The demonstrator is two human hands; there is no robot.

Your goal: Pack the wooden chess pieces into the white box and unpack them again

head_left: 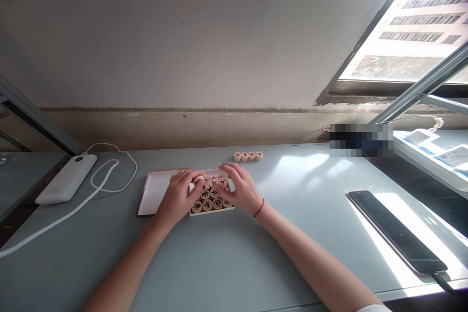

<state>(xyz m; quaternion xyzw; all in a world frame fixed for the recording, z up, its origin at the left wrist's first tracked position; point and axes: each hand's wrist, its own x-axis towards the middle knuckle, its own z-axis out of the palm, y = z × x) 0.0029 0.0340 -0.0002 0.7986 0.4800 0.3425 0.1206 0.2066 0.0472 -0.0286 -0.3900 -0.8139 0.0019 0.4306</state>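
A white box (212, 212) on the desk holds round wooden Chinese chess pieces (206, 204) with black and red characters. At the box's back left corner, my left hand (180, 189) pinches one Chinese chess piece (198, 179) between thumb and fingers. My right hand (242, 189) arches over the box's right side, thumb and fingers apart. Its thumb rests over the pieces and its fingertips are by the far right corner; both hands hide part of the box. Left of it lies the box lid (155, 192), white inside with a dark red edge, partly under my left hand.
Beyond the box, several Chinese chess pieces (248, 156) stand in a row on the grey desk (256, 253). A white power bank (68, 179) with a white cable (62, 222) lies at left. A phone (397, 231) lies at right, near a metal shelf frame (420, 83).
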